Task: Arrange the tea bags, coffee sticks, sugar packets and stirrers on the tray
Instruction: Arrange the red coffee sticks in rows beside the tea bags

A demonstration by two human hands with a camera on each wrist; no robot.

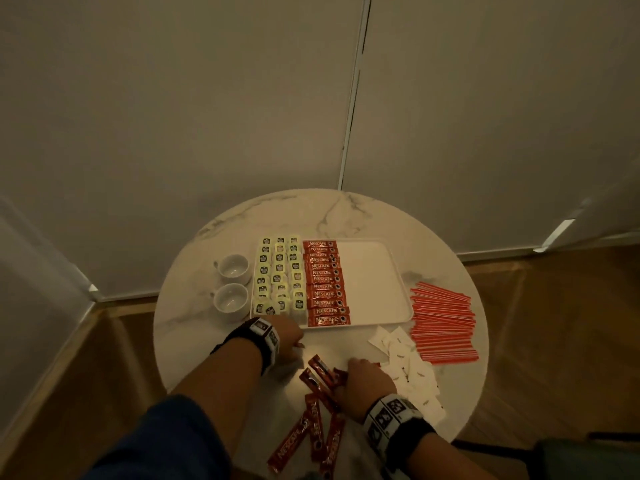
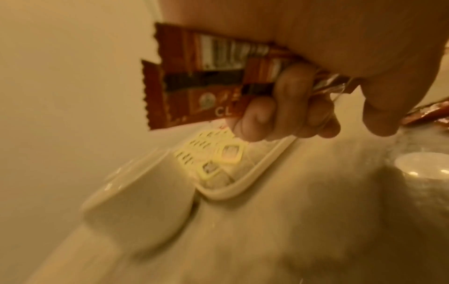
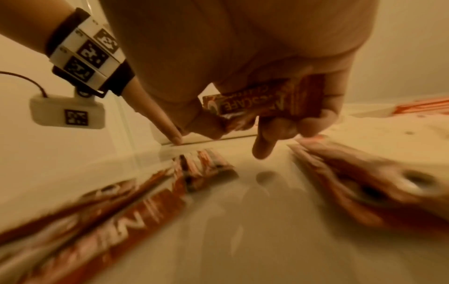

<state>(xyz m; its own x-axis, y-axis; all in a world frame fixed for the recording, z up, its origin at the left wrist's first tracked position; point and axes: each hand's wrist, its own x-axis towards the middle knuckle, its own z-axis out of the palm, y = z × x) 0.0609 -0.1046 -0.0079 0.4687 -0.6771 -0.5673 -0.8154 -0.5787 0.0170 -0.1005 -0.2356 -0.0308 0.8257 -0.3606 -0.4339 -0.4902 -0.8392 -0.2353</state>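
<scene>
Already both hands were curled on coffee sticks, the left hand (image 2: 303,100) gripping a pair (image 2: 194,76) just off the tray's (image 1: 398,271) near left corner, the right hand (image 1: 367,381) clutching one (image 3: 264,101) above loose sticks (image 1: 313,431) by the table's (image 1: 311,209) near edge.

You are finding bare room on the right half of the tray (image 1: 374,282). Two cups (image 1: 232,282) are crowding its left edge, stirrers (image 1: 443,323) are flanking its right, and loose coffee sticks (image 1: 311,424) are cluttering the near tabletop.
</scene>
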